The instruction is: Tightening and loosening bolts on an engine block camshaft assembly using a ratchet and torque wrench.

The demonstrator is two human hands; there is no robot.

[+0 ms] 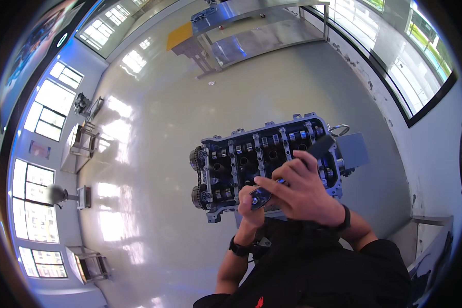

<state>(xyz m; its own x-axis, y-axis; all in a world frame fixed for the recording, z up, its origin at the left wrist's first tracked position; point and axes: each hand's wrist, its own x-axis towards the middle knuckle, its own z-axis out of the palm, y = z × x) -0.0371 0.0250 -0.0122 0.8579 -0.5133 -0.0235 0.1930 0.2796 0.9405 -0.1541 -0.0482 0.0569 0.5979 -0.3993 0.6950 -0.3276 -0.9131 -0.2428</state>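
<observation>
A ratchet wrench [321, 148] with a black handle and shiny metal head slants over the near side of an engine's cylinder head [259, 149]. My left hand [250, 211] is closed around the wrench's head end, its thumb against the round ratchet face. Wrapped over the shaft is my right hand [305, 192], with a finger reaching toward the ratchet head. Between and beneath my hands, part of the tool and of the engine is hidden. Two camshafts [246, 148] lie in the engine, with two sprockets [196, 197] at its left end.
A metal lifting ring [339, 130] stands at the engine's right end, beside a grey plate [355, 150]. Across the floor is a long steel workbench [267, 46] with a yellow panel [179, 37]. Small tables [79, 146] line the left wall; a glazed partition [395, 66] runs along the right.
</observation>
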